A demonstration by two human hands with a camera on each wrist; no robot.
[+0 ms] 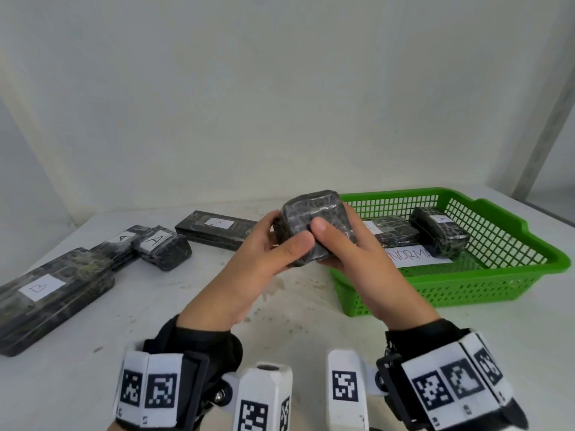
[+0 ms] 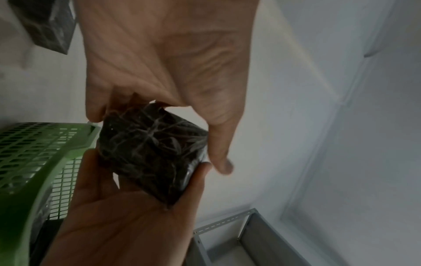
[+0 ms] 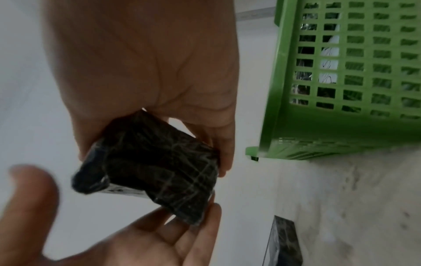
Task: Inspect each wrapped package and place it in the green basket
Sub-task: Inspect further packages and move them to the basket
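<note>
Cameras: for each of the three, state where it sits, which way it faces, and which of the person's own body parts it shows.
Head: worn on the head, facing forward and down at the table; shows the left hand, the right hand and both banded wrists.
Left wrist: on the left wrist, looking along the palm at the held package; shows both hands.
Right wrist: on the right wrist, looking along the palm at that package; shows both hands.
Shared: all three see the package and the green basket.

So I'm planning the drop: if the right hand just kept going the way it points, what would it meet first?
Probably the green basket, its near-left corner: the right hand, gripping the wrapped package with the left hand, points there. Depth is unclear.
</note>
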